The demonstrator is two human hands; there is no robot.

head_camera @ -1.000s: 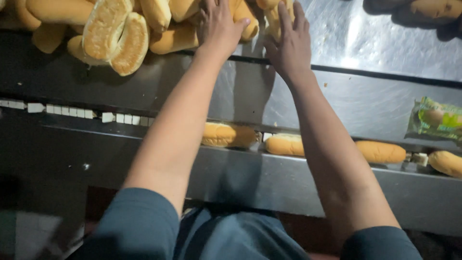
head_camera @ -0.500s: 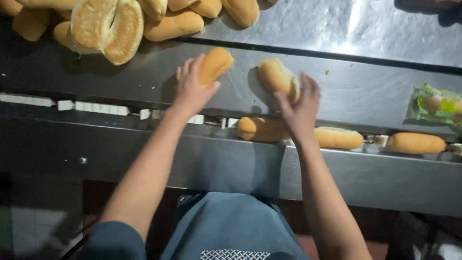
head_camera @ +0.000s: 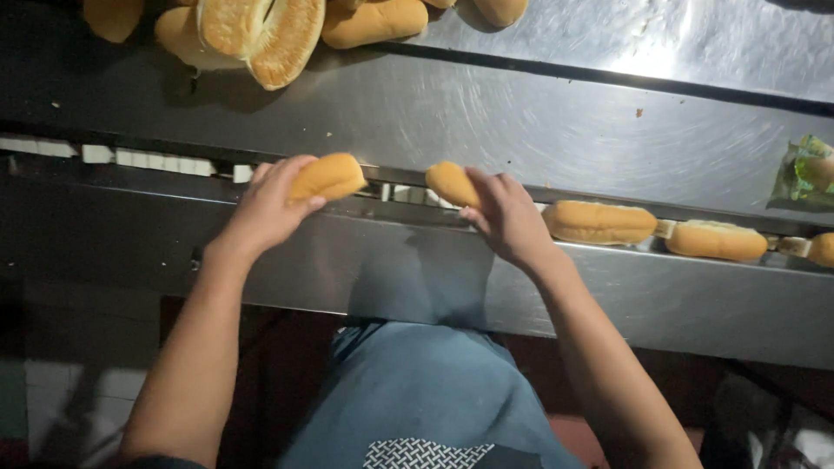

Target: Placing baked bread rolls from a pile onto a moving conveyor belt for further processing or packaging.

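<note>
Both hands have come down from the far pile to the conveyor channel (head_camera: 156, 161) — left hand (head_camera: 265, 208) closed on a bun (head_camera: 327, 176), right hand (head_camera: 508, 217) closed on a second bun (head_camera: 452, 184). Two more rolls (head_camera: 599, 221) sit in line, right.

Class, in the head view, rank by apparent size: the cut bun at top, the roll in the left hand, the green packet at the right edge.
1. Cut bun
2. Roll in the left hand
3. Green packet, though the picture's edge cuts it off, so unsure.
</note>
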